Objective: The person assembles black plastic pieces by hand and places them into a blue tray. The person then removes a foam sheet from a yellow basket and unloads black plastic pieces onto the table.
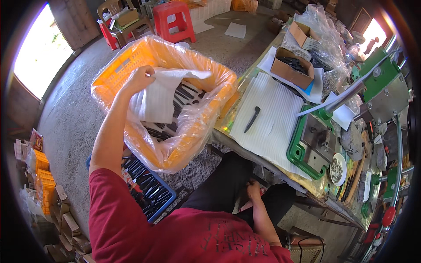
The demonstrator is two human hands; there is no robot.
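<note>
Left grip: thumb and fingers pinching the white sheet near its far left corner. Right grip: in the lap, fingers curled; cannot tell whether it holds anything.

Sheet position: inside the orange crate, hanging over the left and middle part; dark pieces exposed toward the right wall and the near edge.

Handling, judged: one pinched corner gives poor control, as the far right end curls up. Right grip on that free corner should keep the sheet flat. Move it slowly and level, so it does not drag pieces out of line; keep its edges clear of the bunched plastic liner.

Materials: sheet looks like thin, limp foam, matt. Liner clear, crinkled, glossy, draped over the rim. Crate rigid, with slotted walls. Pieces slim, long, dark with paler parts. On the counter, near its left edge, a ribbed white mat carries one slim black piece, slightly bent
</note>
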